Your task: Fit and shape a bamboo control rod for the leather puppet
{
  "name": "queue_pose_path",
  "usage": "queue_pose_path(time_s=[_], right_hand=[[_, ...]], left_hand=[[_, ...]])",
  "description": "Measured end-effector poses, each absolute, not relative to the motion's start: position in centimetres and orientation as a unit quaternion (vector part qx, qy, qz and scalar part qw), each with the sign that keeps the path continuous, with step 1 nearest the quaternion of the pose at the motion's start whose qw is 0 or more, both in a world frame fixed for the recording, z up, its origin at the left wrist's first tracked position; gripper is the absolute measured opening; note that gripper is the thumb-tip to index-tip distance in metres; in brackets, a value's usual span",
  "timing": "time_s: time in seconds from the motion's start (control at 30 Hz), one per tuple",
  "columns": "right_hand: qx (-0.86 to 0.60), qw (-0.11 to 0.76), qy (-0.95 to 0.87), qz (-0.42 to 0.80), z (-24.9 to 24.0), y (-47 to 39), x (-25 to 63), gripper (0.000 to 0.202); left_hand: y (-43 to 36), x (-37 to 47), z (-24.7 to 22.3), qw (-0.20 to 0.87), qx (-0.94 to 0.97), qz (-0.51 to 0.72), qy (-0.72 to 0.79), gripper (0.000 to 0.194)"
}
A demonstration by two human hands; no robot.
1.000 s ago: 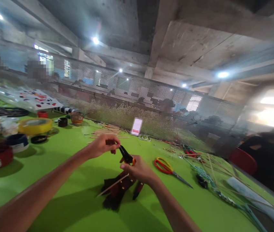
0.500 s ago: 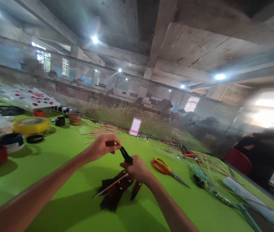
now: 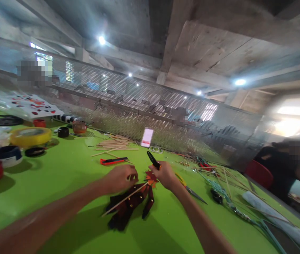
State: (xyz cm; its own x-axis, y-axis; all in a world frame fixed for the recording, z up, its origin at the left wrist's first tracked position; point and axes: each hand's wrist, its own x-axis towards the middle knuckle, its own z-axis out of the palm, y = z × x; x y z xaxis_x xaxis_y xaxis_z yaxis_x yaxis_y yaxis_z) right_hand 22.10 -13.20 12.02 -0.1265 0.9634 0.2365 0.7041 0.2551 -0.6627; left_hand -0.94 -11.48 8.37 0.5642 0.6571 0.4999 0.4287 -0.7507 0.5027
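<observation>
Lowered since before, left hand (image 3: 120, 178) seemingly pinches the stick (image 3: 123, 200); right hand (image 3: 163, 174) grips black pliers (image 3: 153, 159).

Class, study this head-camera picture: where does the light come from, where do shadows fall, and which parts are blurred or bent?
Head view: ceiling lamps flare; a window at right is blown out; the hands and forearms throw soft shadows on the green table; the edges smear with motion; the mesh fence bows, showing wide-angle distortion.
</observation>
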Motion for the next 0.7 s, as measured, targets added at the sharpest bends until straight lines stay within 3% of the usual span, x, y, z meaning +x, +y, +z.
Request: queue_pose_path(time_s=[0.2, 0.33, 0.5, 0.7], right_hand=[[-0.623, 0.286, -0.719, 0.118, 10.0, -14.5, 27.3, 0.031], [-0.624, 0.256, -0.732, 0.096, 8.7, -15.5, 29.2, 0.029], [-0.591, 0.216, -0.775, 0.058, 8.1, -19.0, 30.6, 0.043], [-0.497, 0.121, -0.848, -0.139, 5.1, -25.2, 33.5, 0.053]], left_hand=[[-13.5, 2.1, 5.9, 0.088, 0.917, 0.202, 0.332, 0.007], [-13.3, 1.9, 6.2, 0.064, 0.921, 0.178, 0.339, 0.013], [-13.8, 0.2, 7.9, 0.096, 0.921, 0.180, 0.331, 0.008], [-18.2, 0.9, 6.8, 0.156, 0.957, 0.134, 0.204, 0.009]])
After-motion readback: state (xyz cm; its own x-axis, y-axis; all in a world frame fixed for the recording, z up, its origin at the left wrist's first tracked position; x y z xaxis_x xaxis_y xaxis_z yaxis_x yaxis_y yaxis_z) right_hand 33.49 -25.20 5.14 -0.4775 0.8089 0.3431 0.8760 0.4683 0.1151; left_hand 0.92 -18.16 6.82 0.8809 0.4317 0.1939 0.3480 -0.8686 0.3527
